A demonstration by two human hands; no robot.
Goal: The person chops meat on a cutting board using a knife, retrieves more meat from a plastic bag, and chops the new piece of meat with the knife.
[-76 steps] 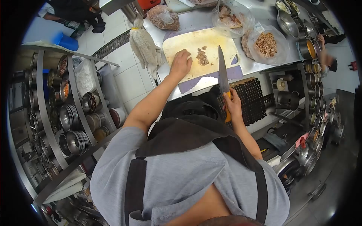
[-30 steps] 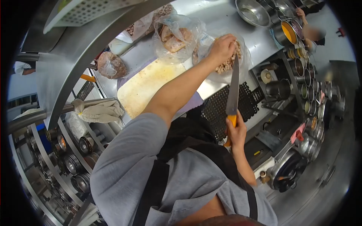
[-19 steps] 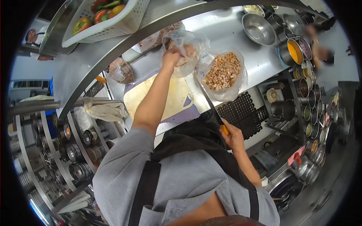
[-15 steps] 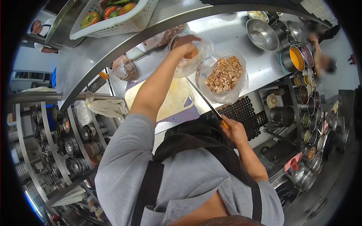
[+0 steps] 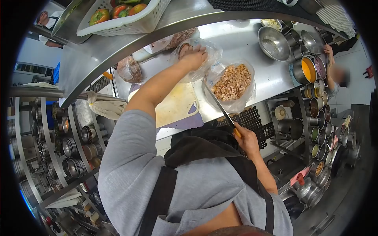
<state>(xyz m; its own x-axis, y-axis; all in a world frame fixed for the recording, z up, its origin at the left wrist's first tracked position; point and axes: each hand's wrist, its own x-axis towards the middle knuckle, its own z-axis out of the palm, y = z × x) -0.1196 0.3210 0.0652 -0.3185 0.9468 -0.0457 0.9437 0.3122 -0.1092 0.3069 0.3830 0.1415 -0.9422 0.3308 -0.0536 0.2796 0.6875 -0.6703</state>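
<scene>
My left hand (image 5: 195, 59) reaches into a clear plastic bag (image 5: 214, 51) on the steel counter, its fingers bent over a brown piece of meat (image 5: 183, 49) that it mostly hides. Low at the counter's front edge, my right hand (image 5: 249, 141) grips a knife (image 5: 221, 105) by its yellow handle, the blade slanting up and left. Behind the blade sits an open plastic bag of chopped meat (image 5: 233, 82). Under my left forearm lies a cream cutting board (image 5: 177, 104), with a purple board (image 5: 189, 122) beneath it.
A bagged lump of meat (image 5: 129, 70) and another bag (image 5: 179, 38) lie at the back left. A metal bowl (image 5: 274, 44) and several pots stand right. Overhead, a steel shelf (image 5: 185, 19) carries a white basket (image 5: 136, 26) of peppers. Another person's arm (image 5: 330, 65) shows far right.
My left hand has turned and settled over the brown piece, covering the orange-brown patch seen before. The knife and my right hand have shifted slightly right and down in view.
</scene>
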